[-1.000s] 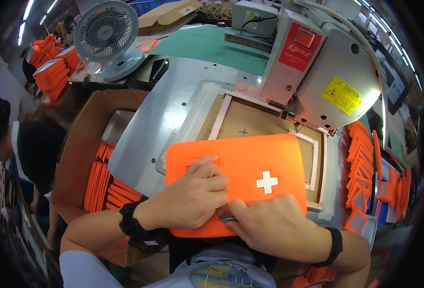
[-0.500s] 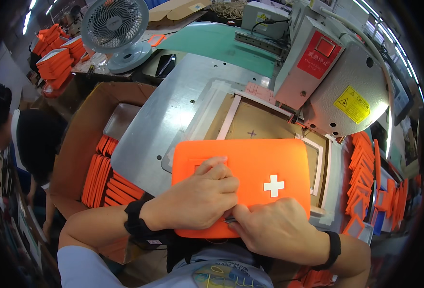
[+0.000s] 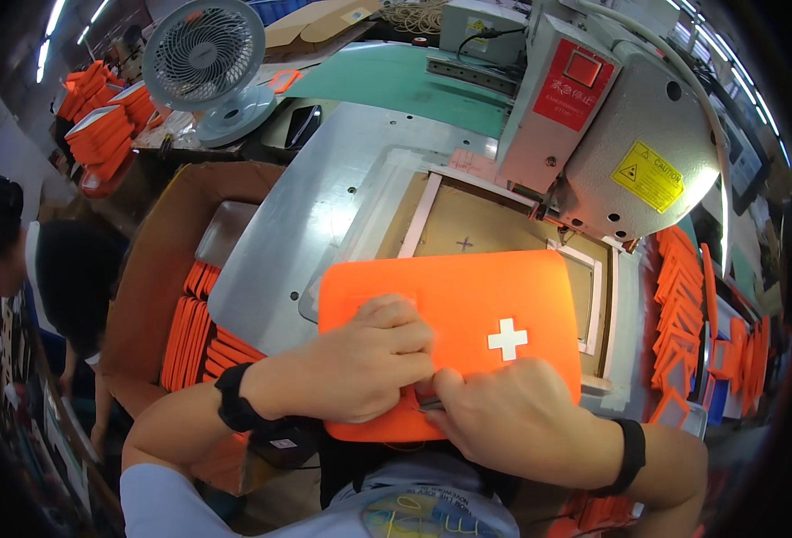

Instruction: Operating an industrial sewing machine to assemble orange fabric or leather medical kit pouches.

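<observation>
An orange rounded panel (image 3: 468, 287) with a white cross (image 3: 507, 339) lies close in front of me, partly over the machine bed. My left hand (image 3: 369, 359) is closed on the panel's left half, fingers curled down beside a stitched rectangular outline. What its fingertips pinch is hidden beneath them. My right hand (image 3: 504, 408) is closed at the panel's lower middle, with thumb and fingers around a small metal tool (image 3: 430, 405). Only a grey bit of that tool shows, so its kind is unclear. Both hands nearly touch each other.
Behind the panel stands a sewing machine head (image 3: 652, 134) over a clamp frame (image 3: 468, 215) on a metal plate (image 3: 324, 197). A cardboard box (image 3: 145, 269) of orange pieces stands left, and more orange pieces (image 3: 678, 323) right. A fan (image 3: 206, 54) and a person (image 3: 73, 278) are further left.
The view has shifted slightly. My left hand has slid a little lower and left on the panel, its fingers curling over the outline. The right hand keeps its grip on the tool.
</observation>
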Action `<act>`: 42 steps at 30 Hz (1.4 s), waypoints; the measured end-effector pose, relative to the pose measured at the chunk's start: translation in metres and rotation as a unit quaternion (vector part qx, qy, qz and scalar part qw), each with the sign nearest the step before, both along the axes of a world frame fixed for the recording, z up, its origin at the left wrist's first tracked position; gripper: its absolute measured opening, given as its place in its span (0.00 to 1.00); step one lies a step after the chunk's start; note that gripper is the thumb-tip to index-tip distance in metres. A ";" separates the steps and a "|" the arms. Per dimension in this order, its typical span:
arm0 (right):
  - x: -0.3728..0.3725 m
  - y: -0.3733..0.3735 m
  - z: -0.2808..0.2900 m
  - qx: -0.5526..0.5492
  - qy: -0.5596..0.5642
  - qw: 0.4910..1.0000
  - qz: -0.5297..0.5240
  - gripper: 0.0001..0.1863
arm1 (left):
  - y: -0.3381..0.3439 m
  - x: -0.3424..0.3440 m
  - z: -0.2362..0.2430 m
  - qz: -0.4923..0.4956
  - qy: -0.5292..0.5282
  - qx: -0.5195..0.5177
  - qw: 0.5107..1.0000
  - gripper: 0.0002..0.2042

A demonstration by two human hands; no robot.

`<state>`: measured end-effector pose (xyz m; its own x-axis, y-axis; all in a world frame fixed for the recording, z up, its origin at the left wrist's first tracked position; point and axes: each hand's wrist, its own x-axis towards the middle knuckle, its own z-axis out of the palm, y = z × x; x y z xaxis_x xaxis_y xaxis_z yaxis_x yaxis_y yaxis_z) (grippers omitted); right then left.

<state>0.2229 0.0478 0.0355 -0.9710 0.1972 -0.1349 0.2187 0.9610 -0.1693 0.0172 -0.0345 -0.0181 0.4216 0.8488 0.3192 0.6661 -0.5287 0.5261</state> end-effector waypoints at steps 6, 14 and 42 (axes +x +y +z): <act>-0.003 -0.001 0.006 -0.042 -0.031 0.998 -0.020 0.16 | -0.006 -0.001 0.009 0.004 0.026 0.006 1.000 0.11; -0.012 -0.006 0.011 -0.056 -0.052 0.996 -0.047 0.20 | -0.003 0.007 -0.003 0.068 0.063 0.055 0.994 0.04; 0.002 -0.005 0.000 -0.044 -0.003 0.998 -0.036 0.22 | -0.004 -0.002 0.003 0.027 0.012 0.012 0.999 0.07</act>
<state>0.2246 0.0423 0.0358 -0.9538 0.2540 -0.1604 0.2882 0.9243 -0.2501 0.0149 -0.0384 -0.0146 0.3829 0.8631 0.3294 0.7071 -0.5032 0.4968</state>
